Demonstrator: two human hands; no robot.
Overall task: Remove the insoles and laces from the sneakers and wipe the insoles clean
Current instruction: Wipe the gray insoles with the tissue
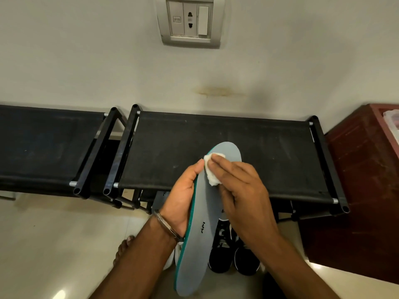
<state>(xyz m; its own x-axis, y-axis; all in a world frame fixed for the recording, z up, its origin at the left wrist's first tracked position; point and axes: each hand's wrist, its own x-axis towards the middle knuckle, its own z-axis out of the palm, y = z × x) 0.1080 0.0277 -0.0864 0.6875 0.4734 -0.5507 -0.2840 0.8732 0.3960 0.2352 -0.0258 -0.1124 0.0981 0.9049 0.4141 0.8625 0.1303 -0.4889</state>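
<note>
Wiping stage, live: one grey insole (pixel 207 212) with a teal edge, out of its shoe and held up over the black fabric rack (pixel 216 147), toe end pointing away, heel end down near the bottom of the picture. Left hand (pixel 183 195) cupping that insole from its left edge, thumb curled up along the rim, fingers hidden behind. Right hand (pixel 239 186) laid flat on the upper face, fingers fairly straight and pressing a small white wad (pixel 210 169) against the forefoot area. Below, on the pale floor (pixel 54 234), a pair of black sneakers (pixel 233 251) side by side, toes toward the camera, partly hidden behind the insole and right forearm. Under the rack edge, just left of the held insole, a sliver of something grey, possibly the second insole, too hidden to call. Laces: impossible to tell whether out or still threaded. Judging from this: at least one insole removed, its cleaning under way near the toe, heel half seemingly yet to do; other insole's wipe and lace status unconfirmed.
</note>
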